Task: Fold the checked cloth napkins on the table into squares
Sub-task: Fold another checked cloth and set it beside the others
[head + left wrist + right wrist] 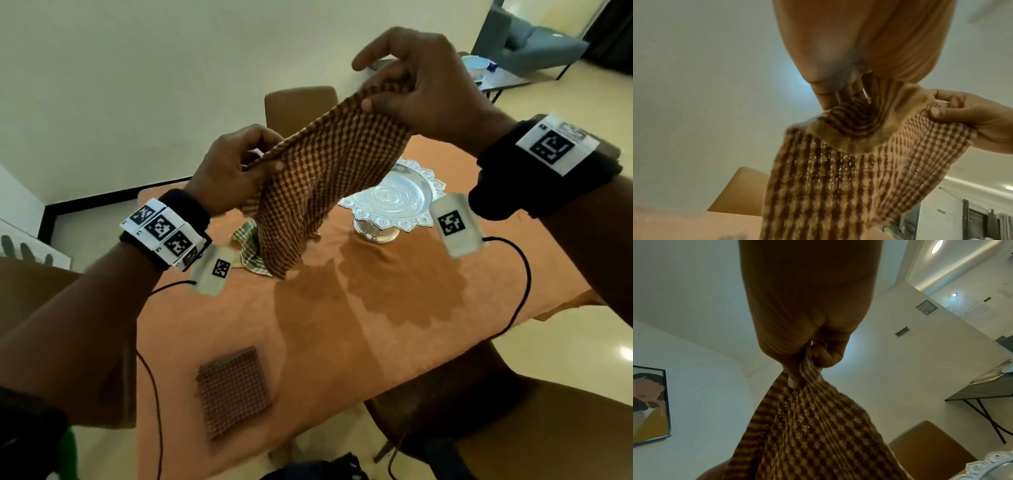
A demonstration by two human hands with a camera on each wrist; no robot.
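Three checked napkins were in play: one brown napkin (318, 178) hung in the air, pinched along its top edge by two hands, the left hand (233, 171) at nine o'clock and the right hand (428, 92) at one o'clock. One folded napkin (233, 390) lay at seven o'clock on the tabletop (376, 325). One greenish crumpled napkin (248, 246) sat mid-table. One silver footed tray (394, 202) stood at two o'clock. Two chairs showed: one far chair (298, 102) and one near chair (513, 404).

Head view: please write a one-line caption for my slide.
Both hands, left hand and right hand, hold a brown checked napkin above the table; folded napkin lies nearby.
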